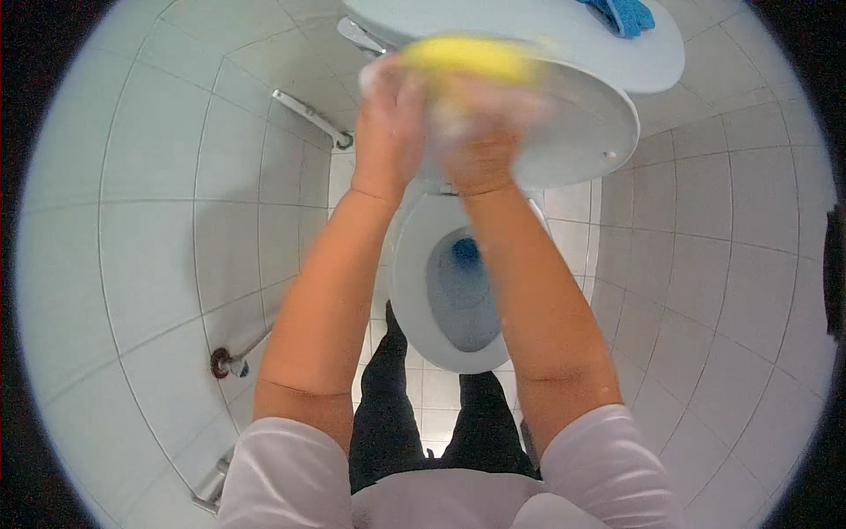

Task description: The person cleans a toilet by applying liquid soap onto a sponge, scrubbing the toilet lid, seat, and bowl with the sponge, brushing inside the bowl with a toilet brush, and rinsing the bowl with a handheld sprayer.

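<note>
A yellow sponge-like item point(471, 58), smeared by motion, is at the upper middle, in front of the raised toilet lid point(586, 123). My right hand point(485, 119) is closed on it from below, its fingers blurred. Just to the left, my left hand point(390, 115) is raised with its fingers bent near the lid's left edge and the yellow item's left end. White foam or a pale thing shows at its fingertips; what it holds, if anything, I cannot make out. Below both hands is the toilet bowl point(467, 300) with its seat down and blue water inside.
A blue cloth point(626, 16) lies on the white cistern point(529, 18), whose flush lever point(359, 37) is at its left. A white pipe point(308, 116) and a valve point(231, 363) stick out from the left tiled wall. A dark object point(833, 273) is at the right edge.
</note>
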Demonstrator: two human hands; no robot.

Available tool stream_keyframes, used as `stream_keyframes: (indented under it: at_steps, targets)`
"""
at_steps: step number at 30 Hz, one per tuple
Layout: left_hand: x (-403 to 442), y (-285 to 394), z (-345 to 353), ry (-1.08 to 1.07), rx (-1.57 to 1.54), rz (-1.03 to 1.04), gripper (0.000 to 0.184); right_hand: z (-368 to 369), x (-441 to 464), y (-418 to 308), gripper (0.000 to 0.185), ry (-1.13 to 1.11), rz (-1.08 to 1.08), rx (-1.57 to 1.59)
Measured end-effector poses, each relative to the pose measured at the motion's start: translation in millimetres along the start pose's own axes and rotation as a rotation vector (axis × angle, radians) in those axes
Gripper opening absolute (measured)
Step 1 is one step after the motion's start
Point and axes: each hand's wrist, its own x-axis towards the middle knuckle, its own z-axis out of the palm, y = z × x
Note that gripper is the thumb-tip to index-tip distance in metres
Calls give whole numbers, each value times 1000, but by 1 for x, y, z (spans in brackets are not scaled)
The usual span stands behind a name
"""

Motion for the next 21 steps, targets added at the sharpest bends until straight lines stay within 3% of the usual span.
stream_keyframes:
  at_steps: [1,3,4,5,6,7,10,11,12,13,14,15,17,19,21]
  targets:
    - [-2,-10,-4,-16,-14,-3,31,11,-10,-12,32,-79,-195,50]
    - [-1,-29,-13,-330,-12,-129,28,-9,0,6,29,-134,-242,-33]
    - [4,-22,-16,-339,-28,-115,28,-22,7,21,26,-185,-293,-87]
    - [5,-9,-19,-371,-91,-231,26,-33,-6,45,25,-236,-93,-270]
    - [8,-2,-19,-392,-150,-343,24,-27,1,42,25,-231,-100,-282]
    - [4,-12,-13,-260,42,244,23,-19,4,36,29,-86,85,-236]
    - [28,19,-14,-346,30,108,20,4,11,15,41,355,655,-101]
    - [34,22,-13,-360,23,114,20,15,4,1,35,254,238,-271]
    - [39,22,-12,-368,122,273,20,12,1,0,35,258,243,-289]
    - [46,26,-11,-366,223,432,20,9,2,3,33,152,425,-119]
    - [53,32,-13,-372,216,438,20,5,7,5,32,46,603,57]
    - [57,38,-15,-399,310,543,29,0,13,15,23,364,631,-62]
    - [67,43,-8,-430,390,644,40,-2,-9,59,39,676,1316,251]
    - [71,51,12,-384,169,842,22,3,-80,67,46,681,1889,410]
    - [70,56,13,-354,250,895,23,10,-61,53,48,776,1811,458]
